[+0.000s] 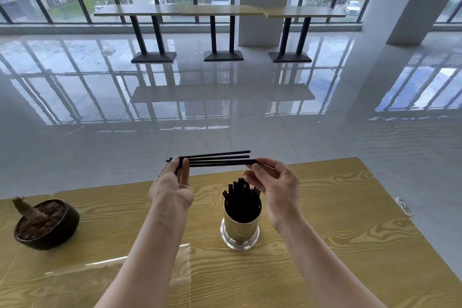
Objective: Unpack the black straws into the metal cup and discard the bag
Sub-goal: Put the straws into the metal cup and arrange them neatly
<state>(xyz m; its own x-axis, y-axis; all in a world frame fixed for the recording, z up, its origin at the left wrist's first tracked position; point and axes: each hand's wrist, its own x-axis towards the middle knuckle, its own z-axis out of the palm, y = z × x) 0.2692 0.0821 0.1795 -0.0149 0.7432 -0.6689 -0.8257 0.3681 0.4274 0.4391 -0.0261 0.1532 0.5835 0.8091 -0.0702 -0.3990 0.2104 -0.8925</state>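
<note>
While the table [325,245] stretches wide and yellow-grained under everything, the bag [120,272] lies flat and clear on its near left side, partly under the left forearm, and it looks empty from here. Further left sits a dark bowl [47,224] with something brown in it, well apart from the action. Centre stage, the cup [240,227] stands upright and shiny, already bristling with straws, their tips fanning above the rim. Now the hands: the left hand [172,187] is closed on one end of a small bundle [217,159], thumb and fingers pinching it, and the right hand [277,187] pinches the other end between fingertips. So both hands grip the same few straws, held up above the table's far edge. Here's the key bit: the bundle's long axis runs level, left to right, while the cup's mouth opens straight up, just below and slightly nearer than the bundle's right end. The right hand hovers nearly over the cup, clearly the closer of the two. My read: these straws need tipping to vertical, right end down, before they can drop in, and the bag is not yet discarded.
</note>
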